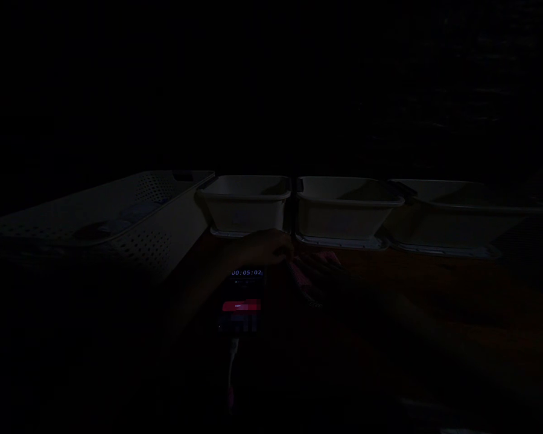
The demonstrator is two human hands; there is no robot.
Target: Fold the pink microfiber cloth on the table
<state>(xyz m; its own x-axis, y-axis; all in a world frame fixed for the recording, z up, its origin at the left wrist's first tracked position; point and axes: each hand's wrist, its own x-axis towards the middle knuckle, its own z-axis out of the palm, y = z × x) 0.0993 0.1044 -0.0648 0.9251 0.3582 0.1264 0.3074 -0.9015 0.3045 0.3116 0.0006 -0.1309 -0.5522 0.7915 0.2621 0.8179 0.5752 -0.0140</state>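
The scene is very dark. My left hand (pixel 265 247) rests on the table just above a phone (pixel 242 301) whose screen shows a timer and a red bar. It touches a pinkish cloth (pixel 314 265) lying to its right. My right hand (pixel 339 280) is a dim shape on or beside that cloth; its fingers are too dark to make out. Whether either hand grips the cloth is unclear.
Three white tubs stand in a row behind the hands: the left tub (pixel 247 205), the middle tub (pixel 346 208) and the right tub (pixel 457 217). A perforated white laundry basket (pixel 154 241) lies at the left. A cable (pixel 232 361) runs from the phone toward me.
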